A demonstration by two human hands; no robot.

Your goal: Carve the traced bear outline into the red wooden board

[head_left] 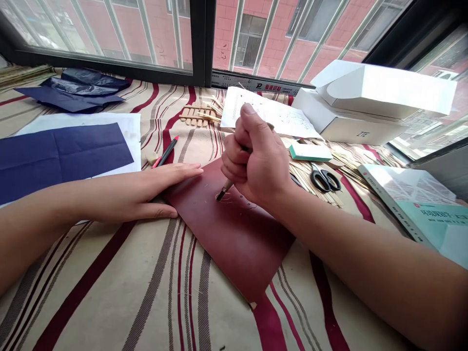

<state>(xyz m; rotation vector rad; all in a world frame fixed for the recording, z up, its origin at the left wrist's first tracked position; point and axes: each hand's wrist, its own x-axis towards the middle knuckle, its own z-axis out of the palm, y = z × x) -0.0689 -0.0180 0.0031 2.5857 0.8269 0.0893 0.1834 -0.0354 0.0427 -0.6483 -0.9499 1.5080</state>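
A dark red board lies at an angle on the striped cloth, with thin curved marks and small dark spots near its middle. My right hand is closed in a fist round a slim tool, whose dark tip touches the board by the marks. Flat across the board's left corner rests my left hand, its fingers stretched out and thumb apart, holding nothing. Just beyond it lies a black and red pen.
Dark blue paper on white sheets lies left, blue film behind. Thin wooden strips, a marked white sheet, a white box, scissors and a book stretch from the back to the right.
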